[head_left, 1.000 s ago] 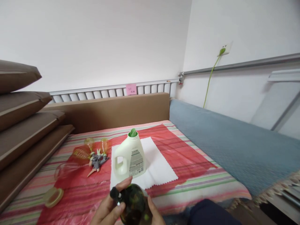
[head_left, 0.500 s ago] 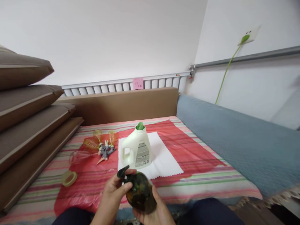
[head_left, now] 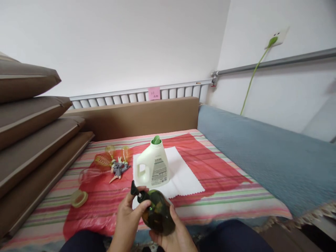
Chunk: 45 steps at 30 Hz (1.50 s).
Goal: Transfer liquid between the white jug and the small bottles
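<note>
Pump (head_left: 134, 189) work, I judge: my left hand (head_left: 128, 213) pinches its collar (head_left: 144, 197), right hand (head_left: 180, 232) cups the tilted bottle (head_left: 159, 214); next move calls for steady counter-twist.

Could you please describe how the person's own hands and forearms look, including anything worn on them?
The left hand and right hand are both bare, without gloves. No ring, watch or bracelet shows on the visible parts. The left forearm shows no sleeve; most of the right one is out of frame.
</note>
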Tool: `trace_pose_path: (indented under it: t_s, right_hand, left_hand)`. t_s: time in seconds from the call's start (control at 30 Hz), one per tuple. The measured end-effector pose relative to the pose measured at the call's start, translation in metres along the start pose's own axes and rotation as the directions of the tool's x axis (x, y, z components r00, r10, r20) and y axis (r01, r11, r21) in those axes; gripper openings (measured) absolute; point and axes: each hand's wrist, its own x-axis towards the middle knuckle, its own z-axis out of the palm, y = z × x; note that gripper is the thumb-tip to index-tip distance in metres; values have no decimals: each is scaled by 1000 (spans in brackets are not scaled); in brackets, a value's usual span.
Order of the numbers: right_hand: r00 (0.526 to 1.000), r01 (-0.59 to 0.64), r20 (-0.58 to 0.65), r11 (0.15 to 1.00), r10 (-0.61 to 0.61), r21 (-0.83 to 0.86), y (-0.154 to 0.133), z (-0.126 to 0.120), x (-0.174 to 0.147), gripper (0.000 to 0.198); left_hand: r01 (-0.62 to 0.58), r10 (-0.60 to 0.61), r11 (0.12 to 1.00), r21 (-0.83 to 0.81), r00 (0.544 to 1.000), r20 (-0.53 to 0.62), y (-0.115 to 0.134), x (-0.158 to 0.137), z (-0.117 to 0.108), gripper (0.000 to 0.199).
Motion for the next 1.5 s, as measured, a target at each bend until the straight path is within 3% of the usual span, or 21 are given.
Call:
trace_pose_path:
  t_s: [0.13, 0.23, 0.33, 0.5, 0.7, 0.87, 1.03, 1.13, 1.23, 1.3, 1.37, 1.5]
  right_hand:
    - [1000, -19, -11, 1000, 19, -16, 0, 0, -3, 58]
    - [1000, 8, -10, 1000, -9, -25, 1, 4, -5, 55]
    - [999, 23, -28, 999, -24, -31, 1, 7, -5, 56]
    - [999, 5, -41, 999, -7, -44, 2, 6, -5, 52]
    - [999, 9, -36, 998, -12, -64, 3, 7, -6, 52]
    - [998, -13, -58, 998, 9, -62, 3, 9, -6, 52]
    - [999, 2, -44, 996, -6, -92, 6, 11, -7, 53]
    - [999, 6, -44, 996, -9, -85, 6, 11, -8, 53]
    - [999, 11, -39, 997, -15, -79, 5, 11, -8, 52]
    - [999, 19, -34, 996, -21, -82, 5, 10, -9, 52]
    - [999, 25, -37, 997, -28, -79, 5, 9, -9, 52]
    - [997, 21, -79, 999, -25, -50, 4, 5, -8, 48]
  left_hand:
    - [60, -27, 984, -168, 981, 194, 0, -1, 2, 42]
    - [30, -18, 993, -112, 994, 104, 0, -1, 3, 32]
    - [-8, 8, 998, -64, 1000, -6, 2, -1, 4, 35]
    - [83, -48, 976, -202, 984, 173, 5, -2, 2, 39]
    - [-6, 6, 998, -59, 1000, 10, 3, -1, -1, 35]
    - [95, -65, 983, -157, 980, 187, 7, -5, -3, 40]
    - [26, -25, 997, -69, 1000, 16, 5, -4, -6, 34]
    - [20, -7, 993, -118, 994, 110, 6, -5, -7, 44]
    - [70, -40, 987, -142, 978, 205, 8, -7, -7, 38]
    - [48, -31, 992, -115, 988, 150, 8, -8, -7, 30]
    - [-6, 8, 995, -99, 1000, 18, 8, -8, -8, 25]
    - [-111, 86, 985, -136, 981, -177, 12, -6, -9, 27]
